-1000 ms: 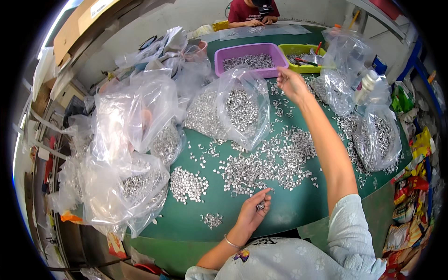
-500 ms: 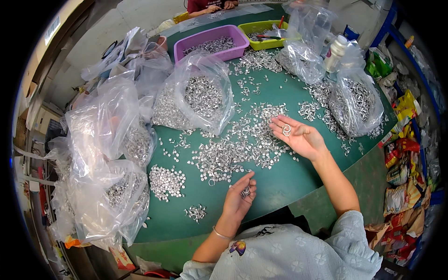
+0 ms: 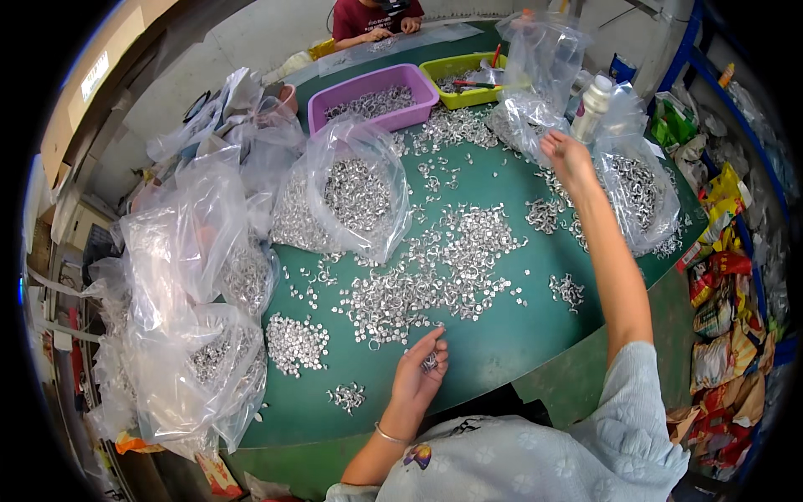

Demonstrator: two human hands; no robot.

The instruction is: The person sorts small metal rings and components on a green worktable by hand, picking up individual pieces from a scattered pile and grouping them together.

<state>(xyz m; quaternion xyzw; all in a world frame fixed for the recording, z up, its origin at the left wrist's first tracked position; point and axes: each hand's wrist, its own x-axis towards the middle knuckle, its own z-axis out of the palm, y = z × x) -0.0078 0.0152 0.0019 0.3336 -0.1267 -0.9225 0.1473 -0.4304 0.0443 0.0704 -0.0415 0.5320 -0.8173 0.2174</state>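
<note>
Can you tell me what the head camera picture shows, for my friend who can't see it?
A person's left hand holds small silver metal pieces above a green table strewn with them, while the right hand reaches toward a clear plastic bag. More filled bags sit around.

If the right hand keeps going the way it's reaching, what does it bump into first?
Probably the clear plastic bag of small silver metal pieces just beyond the right hand; the white bottle stands close beside it, and depth is hard to judge.

L hand [image 3: 421,372] holds metal rings [image 3: 430,361]; R hand [image 3: 565,153] at clear bag [image 3: 535,79].
</note>
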